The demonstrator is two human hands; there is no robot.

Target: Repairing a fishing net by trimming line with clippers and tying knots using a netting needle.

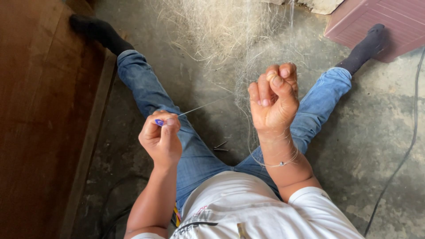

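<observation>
I sit on a concrete floor with my legs spread in blue jeans and dark socks. My left hand is closed around a small blue and white tool. A thin taut line runs from it to the right. My right hand is raised with fingers curled, pinching fine strands of a pale fishing net that lies heaped on the floor ahead. A loop of line hangs around my right wrist.
A brown wooden board runs along the left side. A pinkish plastic crate stands at the top right by my foot. A black cable trails down the right. Small dark metal pieces lie between my legs.
</observation>
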